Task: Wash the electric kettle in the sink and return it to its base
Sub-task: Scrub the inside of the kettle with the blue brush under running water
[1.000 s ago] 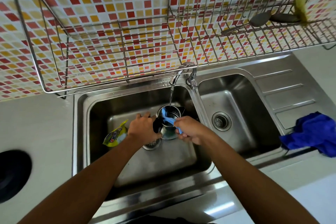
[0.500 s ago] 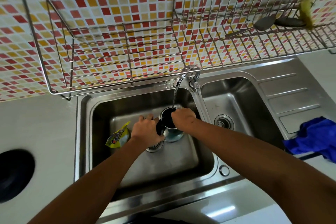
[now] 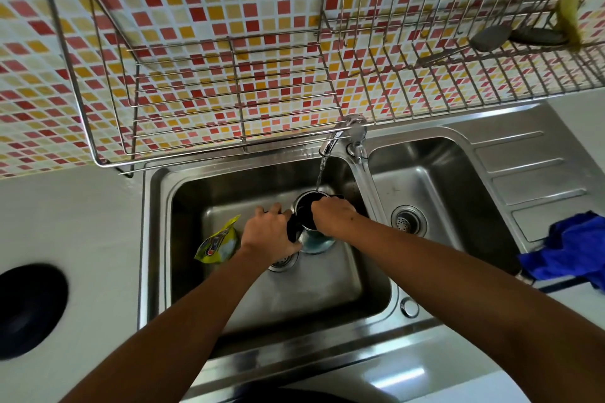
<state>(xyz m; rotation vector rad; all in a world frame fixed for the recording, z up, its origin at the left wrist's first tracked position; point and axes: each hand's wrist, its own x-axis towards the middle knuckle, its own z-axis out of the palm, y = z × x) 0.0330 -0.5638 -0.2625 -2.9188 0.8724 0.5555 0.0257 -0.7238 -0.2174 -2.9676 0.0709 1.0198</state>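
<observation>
The steel electric kettle [image 3: 312, 239] stands upright in the left basin of the sink [image 3: 154, 239], under the tap [image 3: 334, 137], and a thin stream of water [image 3: 320, 173] runs into its open mouth. My left hand [image 3: 266, 235] grips the kettle's black handle on its left side. My right hand [image 3: 332, 214] covers the mouth, with its fingers reaching down inside. The blue sponge seen in that hand a second ago is hidden inside the kettle. The round black kettle base [image 3: 29, 307] sits on the counter at far left.
A yellow packet [image 3: 217, 244] lies in the left basin beside my left wrist. The right basin [image 3: 442, 193] has only its drain. A blue cloth [image 3: 573, 252] lies on the drainboard at right. A wire dish rack [image 3: 229, 75] hangs over the sink with utensils [image 3: 491, 38].
My right hand pushed the blue sponge from above the rim down into the kettle. My left hand stays on the handle. The camera moved slightly closer.
</observation>
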